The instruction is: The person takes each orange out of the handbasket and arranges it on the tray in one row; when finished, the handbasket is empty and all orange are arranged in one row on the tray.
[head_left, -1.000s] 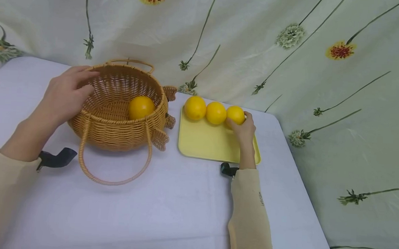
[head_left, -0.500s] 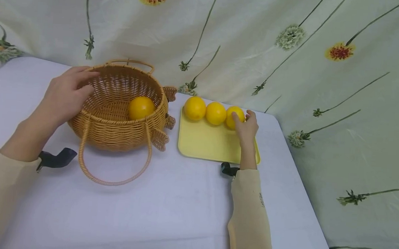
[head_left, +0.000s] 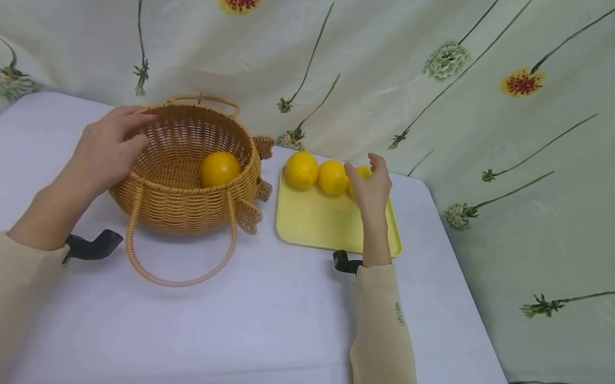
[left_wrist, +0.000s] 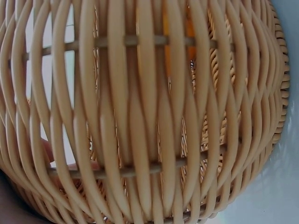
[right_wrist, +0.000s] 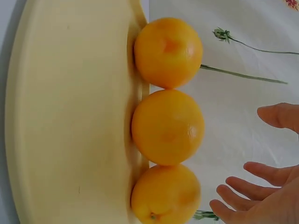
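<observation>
At the left of the head view stands a brown wicker basket (head_left: 181,211), a single orange (head_left: 220,169) inside it. My left hand (head_left: 106,152) grips its left rim; in the left wrist view the woven wall (left_wrist: 140,116) fills the picture, with bits of finger (left_wrist: 46,151) showing through the gaps. To the right, a pale yellow tray (head_left: 313,218) bears three oranges (head_left: 332,177) in a row along its far edge. Over the rightmost orange, which it partly hides, hovers my right hand (head_left: 372,189), fingers spread and holding nothing. The right wrist view shows the fingertips apart from the oranges (right_wrist: 168,127).
A looped basket handle (head_left: 177,282) lies toward me on the white tablecloth (head_left: 259,323); another handle (head_left: 203,99) stands behind. Woven fins (head_left: 249,215) jut from the basket's right side. A flower-print cloth (head_left: 377,56) hangs behind the table. Black wrist cameras (head_left: 96,245) sit at both wrists.
My right hand has released the rightmost orange, opened its fingers and lifted slightly up and left. That orange stays on the tray. The left hand keeps its hold on the basket.
</observation>
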The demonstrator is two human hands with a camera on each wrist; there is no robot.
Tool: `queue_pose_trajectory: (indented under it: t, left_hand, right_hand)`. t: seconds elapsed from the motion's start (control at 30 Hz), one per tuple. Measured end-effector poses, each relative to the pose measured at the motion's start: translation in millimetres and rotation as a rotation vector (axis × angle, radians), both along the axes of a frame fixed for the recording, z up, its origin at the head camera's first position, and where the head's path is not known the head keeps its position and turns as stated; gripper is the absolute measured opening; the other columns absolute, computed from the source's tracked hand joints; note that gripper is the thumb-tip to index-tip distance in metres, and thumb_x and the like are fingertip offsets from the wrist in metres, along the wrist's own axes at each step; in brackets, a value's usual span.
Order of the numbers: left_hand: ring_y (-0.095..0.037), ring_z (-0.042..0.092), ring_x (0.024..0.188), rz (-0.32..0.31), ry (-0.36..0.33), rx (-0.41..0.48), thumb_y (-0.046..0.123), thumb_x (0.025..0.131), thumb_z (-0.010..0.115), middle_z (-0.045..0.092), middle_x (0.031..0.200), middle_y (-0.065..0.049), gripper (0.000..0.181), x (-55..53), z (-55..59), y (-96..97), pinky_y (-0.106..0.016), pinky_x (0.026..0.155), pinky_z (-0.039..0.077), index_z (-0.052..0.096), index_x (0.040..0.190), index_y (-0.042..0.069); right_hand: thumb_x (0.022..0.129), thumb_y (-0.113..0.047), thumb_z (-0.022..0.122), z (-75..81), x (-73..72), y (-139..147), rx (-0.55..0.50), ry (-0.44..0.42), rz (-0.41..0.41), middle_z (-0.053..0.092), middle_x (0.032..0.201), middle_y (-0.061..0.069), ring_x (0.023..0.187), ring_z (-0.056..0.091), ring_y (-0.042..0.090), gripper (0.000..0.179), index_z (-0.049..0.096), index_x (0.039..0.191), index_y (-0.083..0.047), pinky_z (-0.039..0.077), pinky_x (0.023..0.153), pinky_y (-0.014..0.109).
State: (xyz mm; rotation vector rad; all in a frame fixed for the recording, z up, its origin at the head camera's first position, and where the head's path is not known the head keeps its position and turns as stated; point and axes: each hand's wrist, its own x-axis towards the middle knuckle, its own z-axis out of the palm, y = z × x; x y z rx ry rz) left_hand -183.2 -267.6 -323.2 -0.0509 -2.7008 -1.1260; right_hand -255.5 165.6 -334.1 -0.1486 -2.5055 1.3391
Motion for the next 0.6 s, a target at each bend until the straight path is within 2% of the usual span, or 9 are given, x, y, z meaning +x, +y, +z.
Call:
queue_pose_trajectory:
  t: [0.27, 0.43, 0.6]
  left_hand:
    - [-0.057, 0.031, 0.151, 0.005, 0.006, -0.001, 0.015, 0.107, 0.035, 0.024, 0.172, -0.024, 0.056, 1.9, -2.6, -2.0, -0.075, 0.116, 0.030, 0.038, 0.159, -0.004]
    - [-0.057, 0.032, 0.150, 0.002, 0.023, 0.002, 0.015, 0.106, 0.036, 0.027, 0.171, -0.025, 0.056, 1.8, -3.4, -1.6, -0.074, 0.117, 0.029, 0.040, 0.158, -0.006]
    - [-0.056, 0.032, 0.150, 0.003, 0.028, 0.005, 0.014, 0.106, 0.037, 0.028, 0.170, -0.026, 0.055, 1.0, -1.0, -0.6, -0.073, 0.118, 0.029, 0.041, 0.157, -0.006]
  right_hand:
    - [0.096, -0.031, 0.076, 8.2, 11.9, -27.9, -0.099, -0.022, 0.140, 0.053, 0.156, 0.011, 0.144, 0.049, 0.032, 0.059, 0.055, 0.148, -0.011, 0.045, 0.118, 0.046]
    - [0.097, -0.031, 0.076, 16.5, 21.2, -46.0, -0.083, -0.027, 0.236, 0.053, 0.157, 0.010, 0.145, 0.050, 0.028, 0.059, 0.055, 0.150, -0.013, 0.045, 0.119, 0.042]
    - [0.098, -0.029, 0.076, 25.2, 27.6, -61.2, -0.113, -0.029, 0.319, 0.054, 0.156, 0.008, 0.144, 0.052, 0.027, 0.058, 0.055, 0.149, -0.013, 0.047, 0.116, 0.040]
